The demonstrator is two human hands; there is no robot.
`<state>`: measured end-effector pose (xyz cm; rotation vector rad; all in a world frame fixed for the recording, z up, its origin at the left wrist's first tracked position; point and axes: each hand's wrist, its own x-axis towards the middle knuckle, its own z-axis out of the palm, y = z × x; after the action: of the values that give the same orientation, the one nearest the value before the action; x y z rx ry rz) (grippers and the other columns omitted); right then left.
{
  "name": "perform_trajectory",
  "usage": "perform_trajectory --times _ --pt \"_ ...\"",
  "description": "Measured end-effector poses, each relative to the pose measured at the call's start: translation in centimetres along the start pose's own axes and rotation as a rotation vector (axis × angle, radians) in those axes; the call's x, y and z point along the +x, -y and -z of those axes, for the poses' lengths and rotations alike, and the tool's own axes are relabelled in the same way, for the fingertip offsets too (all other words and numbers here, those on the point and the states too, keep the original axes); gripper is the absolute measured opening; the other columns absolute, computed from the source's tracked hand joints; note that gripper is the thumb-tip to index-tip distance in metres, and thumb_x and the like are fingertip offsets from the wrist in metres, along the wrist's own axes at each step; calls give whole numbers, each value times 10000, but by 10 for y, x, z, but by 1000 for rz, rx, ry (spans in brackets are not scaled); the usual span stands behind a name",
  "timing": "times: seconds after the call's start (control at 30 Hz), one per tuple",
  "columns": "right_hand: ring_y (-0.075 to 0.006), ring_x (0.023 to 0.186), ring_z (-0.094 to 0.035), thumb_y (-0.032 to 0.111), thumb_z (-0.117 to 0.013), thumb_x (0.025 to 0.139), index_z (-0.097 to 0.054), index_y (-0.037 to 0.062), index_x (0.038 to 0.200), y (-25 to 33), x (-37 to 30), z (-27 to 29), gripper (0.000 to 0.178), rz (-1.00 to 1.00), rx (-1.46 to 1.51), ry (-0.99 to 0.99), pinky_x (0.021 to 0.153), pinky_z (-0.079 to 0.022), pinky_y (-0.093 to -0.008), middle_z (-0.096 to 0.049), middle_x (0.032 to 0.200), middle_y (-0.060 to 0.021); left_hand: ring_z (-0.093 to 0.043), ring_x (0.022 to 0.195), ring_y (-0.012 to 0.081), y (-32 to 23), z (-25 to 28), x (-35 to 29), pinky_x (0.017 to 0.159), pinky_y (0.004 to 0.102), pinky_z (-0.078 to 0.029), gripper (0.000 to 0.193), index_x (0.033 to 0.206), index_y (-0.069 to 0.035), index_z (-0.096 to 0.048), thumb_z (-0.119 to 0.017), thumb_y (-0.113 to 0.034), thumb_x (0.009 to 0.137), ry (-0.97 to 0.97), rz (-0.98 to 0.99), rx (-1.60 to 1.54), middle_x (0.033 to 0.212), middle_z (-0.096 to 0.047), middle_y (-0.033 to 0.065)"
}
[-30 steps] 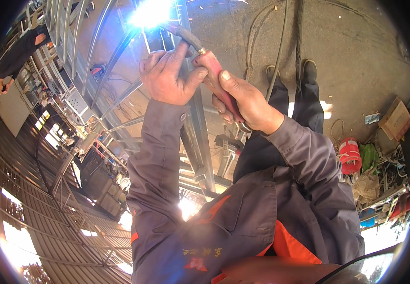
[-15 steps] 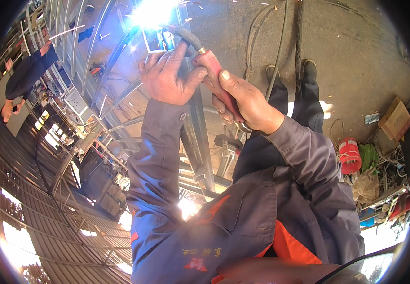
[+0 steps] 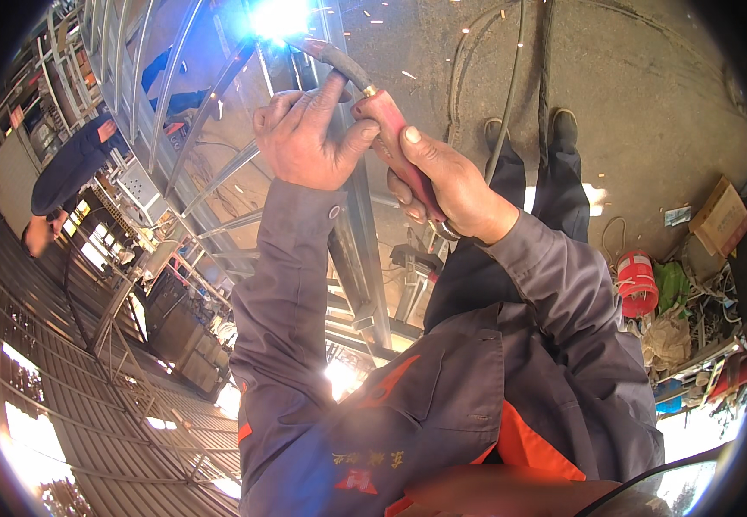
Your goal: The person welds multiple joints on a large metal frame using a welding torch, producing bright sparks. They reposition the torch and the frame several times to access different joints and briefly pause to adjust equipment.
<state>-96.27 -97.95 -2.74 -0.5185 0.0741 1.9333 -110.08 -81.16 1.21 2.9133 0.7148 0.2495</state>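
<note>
A welding torch (image 3: 396, 138) with a red handle and a dark bent neck points up and left. My right hand (image 3: 455, 185) is wrapped round its handle, thumb along the top. My left hand (image 3: 309, 138) steadies the torch from the other side, the thumb against the handle and the index finger by the neck. Its other fingers curl over the steel frame (image 3: 352, 215). At the torch's tip a bright blue-white arc (image 3: 277, 17) burns on the metal, and its glare hides the joint. Small sparks fly around it.
Curved steel bars (image 3: 171, 69) extend on the left. Another person (image 3: 71, 168) is beyond them. Cables (image 3: 511, 86) cross the concrete floor near my feet. To the right are a red bucket-like container (image 3: 636, 283), a cardboard box (image 3: 721, 215) and piled scrap.
The glare at the torch tip looks smaller, and the sparks have shifted. My hands hold nearly the same position. The other person on the left has moved slightly right and down in the picture.
</note>
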Motion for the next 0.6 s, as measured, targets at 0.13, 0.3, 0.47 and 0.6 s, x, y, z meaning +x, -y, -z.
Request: perform_trajectory --times 0.13,0.3,0.47,0.6 --pt "-84 523 -484 594 -356 1096 -527 64 1398 -1 0 1 633 7 -9 5 439 -362 -227 -536 723 -30 -645 836 212 0 0 -1 808 410 -420 713 1189 -82 -751 -727 -692 820 8 11 -4 905 -750 -9" --pt "-87 532 -490 599 -362 1092 -541 61 1356 -1 0 2 625 5 -4 3 441 -365 -229 -538 733 -31 -650 850 219 0 0 0 808 412 -427 716 1189 -81 -751 -730 -694 817 6 10 -9 919 -755 5" --pt "-94 544 -498 607 -373 1087 -555 63 1293 -1 1 2 610 -13 24 -13 454 -376 -236 -544 749 -35 -651 870 213 -2 0 1 814 415 -424 703 1190 -97 -751 -725 -695 822 20 54 -72 928 -759 -3" --pt "-95 539 -497 605 -369 1089 -558 64 1249 0 0 2 595 -5 11 -21 459 -382 -239 -546 748 -37 -649 887 203 -4 1 2 829 415 -414 701 1195 -104 -751 -709 -702 833 30 33 6 922 -758 -20"
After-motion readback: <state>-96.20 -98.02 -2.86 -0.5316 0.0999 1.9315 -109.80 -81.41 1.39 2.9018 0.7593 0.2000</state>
